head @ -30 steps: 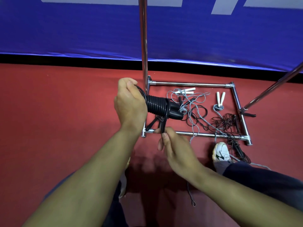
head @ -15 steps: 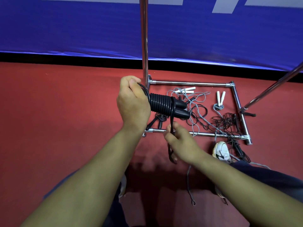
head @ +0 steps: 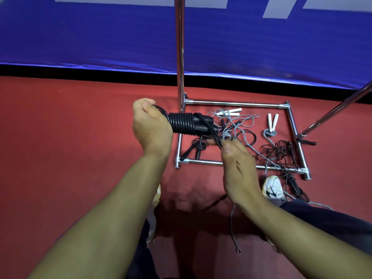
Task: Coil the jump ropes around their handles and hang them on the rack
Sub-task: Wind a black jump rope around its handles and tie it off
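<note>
Handles point(head: 199, 125) gripped at their left end by left hand point(head: 150, 125), held level above the rack base point(head: 231, 104), long axis running left to right, coil point(head: 181, 122) wound beside the fist. The free rope strand point(head: 213, 133) is pinched by right hand point(head: 236, 168), the nearer one, just right of and below the bare handle ends. Rack top is cut off; the strand's tail is hidden behind the right hand.

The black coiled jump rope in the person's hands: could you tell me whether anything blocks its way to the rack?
Nothing visible blocks it. The left hand grips the black coiled jump rope right beside the rack's upright pole, while the right hand pinches its loose end. The hanging bar is out of view above.
</note>
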Available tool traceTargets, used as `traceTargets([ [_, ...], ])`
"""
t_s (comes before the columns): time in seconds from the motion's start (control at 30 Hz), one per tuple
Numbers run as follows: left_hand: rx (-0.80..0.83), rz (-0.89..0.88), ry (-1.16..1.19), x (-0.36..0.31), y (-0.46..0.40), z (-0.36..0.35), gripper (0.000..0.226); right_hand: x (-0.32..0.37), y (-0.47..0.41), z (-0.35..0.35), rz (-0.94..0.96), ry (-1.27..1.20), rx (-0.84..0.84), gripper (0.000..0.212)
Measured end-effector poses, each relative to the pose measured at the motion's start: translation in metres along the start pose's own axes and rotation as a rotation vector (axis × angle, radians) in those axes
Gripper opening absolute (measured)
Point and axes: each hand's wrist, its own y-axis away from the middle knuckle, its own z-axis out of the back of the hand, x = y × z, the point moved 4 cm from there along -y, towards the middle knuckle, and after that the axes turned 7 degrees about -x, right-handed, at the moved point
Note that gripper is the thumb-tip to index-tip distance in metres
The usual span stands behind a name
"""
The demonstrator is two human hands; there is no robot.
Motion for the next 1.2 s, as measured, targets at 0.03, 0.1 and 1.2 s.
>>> traceTargets([
  [0.03, -0.002, 0.002, 0.001, -0.001, 0.000, 0.000, 0.024, -0.005, 0.000, -0.003, -0.042, 0.021, 0.030, 0.041],
  [0.1, 0.006, -0.009, -0.003, -0.003, 0.003, 0.000, 0.023, -0.013, 0.000, -0.010, -0.093, 0.075, 0.095, 0.028],
  [1.2, 0.075, -0.069, 0.070, -0.004, 0.021, -0.008, 0.022, -0.013, -0.011, -0.017, -0.538, -0.373, 0.256, 0.044],
])
